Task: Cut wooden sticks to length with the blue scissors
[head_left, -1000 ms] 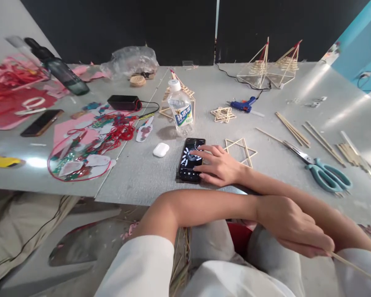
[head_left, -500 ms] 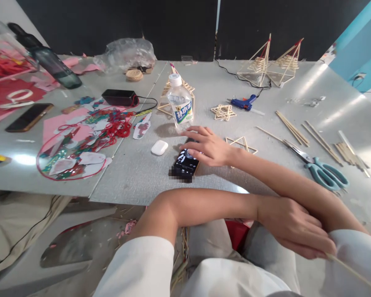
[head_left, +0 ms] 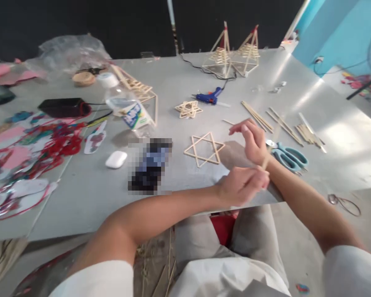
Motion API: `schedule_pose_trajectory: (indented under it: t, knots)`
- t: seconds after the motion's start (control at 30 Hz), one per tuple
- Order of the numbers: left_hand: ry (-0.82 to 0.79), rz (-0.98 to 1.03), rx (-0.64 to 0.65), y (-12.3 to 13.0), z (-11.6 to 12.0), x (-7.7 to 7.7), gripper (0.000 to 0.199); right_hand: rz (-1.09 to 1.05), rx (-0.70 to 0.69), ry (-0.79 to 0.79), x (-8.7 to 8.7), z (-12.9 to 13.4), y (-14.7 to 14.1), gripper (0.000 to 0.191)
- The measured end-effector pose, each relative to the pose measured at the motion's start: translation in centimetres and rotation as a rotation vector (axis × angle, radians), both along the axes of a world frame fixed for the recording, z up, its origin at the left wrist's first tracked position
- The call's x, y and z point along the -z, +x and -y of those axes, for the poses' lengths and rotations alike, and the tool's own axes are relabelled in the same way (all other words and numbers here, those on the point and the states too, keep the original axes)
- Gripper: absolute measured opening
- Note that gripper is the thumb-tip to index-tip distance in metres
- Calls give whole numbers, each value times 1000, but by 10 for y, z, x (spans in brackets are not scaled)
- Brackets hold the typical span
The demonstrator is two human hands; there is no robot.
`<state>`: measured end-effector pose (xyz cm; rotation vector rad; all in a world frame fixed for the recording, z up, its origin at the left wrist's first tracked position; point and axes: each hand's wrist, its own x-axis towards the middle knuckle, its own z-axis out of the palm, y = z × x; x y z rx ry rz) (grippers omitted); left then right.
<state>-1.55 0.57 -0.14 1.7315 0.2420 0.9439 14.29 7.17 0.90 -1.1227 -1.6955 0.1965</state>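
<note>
My left hand (head_left: 243,185) is closed around the end of a thin wooden stick (head_left: 271,149), which slants upward and is blurred. Just beyond it, my right hand (head_left: 252,140) hovers over the table with its fingers loosely apart and nothing visible in them. Beside the right wrist lie blue-handled scissors (head_left: 289,156), their blades mostly covered by that hand. A flat six-pointed star of sticks (head_left: 204,149) rests to the left of both hands. Farther left is a phone (head_left: 151,165), partly pixelated.
A blue glue gun (head_left: 209,96) and a layered stick star (head_left: 188,109) lie farther back. Loose sticks (head_left: 257,116) are at the right. A plastic bottle (head_left: 128,107), white case (head_left: 116,159) and red cords (head_left: 64,142) occupy the left. Stick pyramids (head_left: 221,55) stand at the back.
My right hand has left the phone and moved right, near the scissors. My left hand has risen from beside the right arm with the stick. The view has turned right.
</note>
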Motion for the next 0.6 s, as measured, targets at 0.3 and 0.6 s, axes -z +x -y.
schedule_pose_trajectory:
  t: [0.3, 0.6]
  knots:
    - [-654, -45, -246, 14, -11, -7, 61, 188, -161, -127, 16, -31, 9, 41]
    - [-701, -120, -257, 13, -20, -7, 51, -191, -200, -427, 3, -33, 5, 68]
